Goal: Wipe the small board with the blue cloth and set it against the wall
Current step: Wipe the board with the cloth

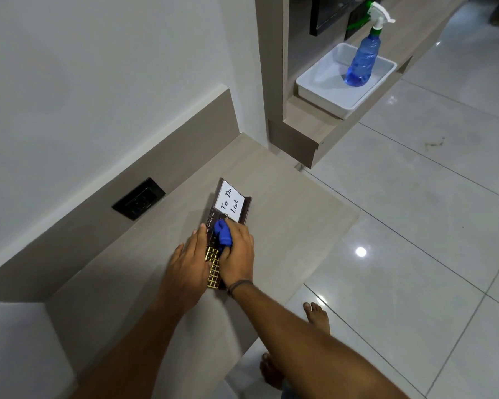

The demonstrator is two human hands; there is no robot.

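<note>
The small dark board lies flat on the beige counter, a white "To Do List" label at its far end and a gold grid near me. My right hand presses a bunched blue cloth onto the board's middle. My left hand rests flat on the counter against the board's left edge, fingers spread, steadying it. The white wall rises behind the counter to the left.
A black wall socket sits in the brown backsplash left of the board. A blue spray bottle stands in a white tray on a shelf at the upper right. My bare feet stand on the glossy tiled floor.
</note>
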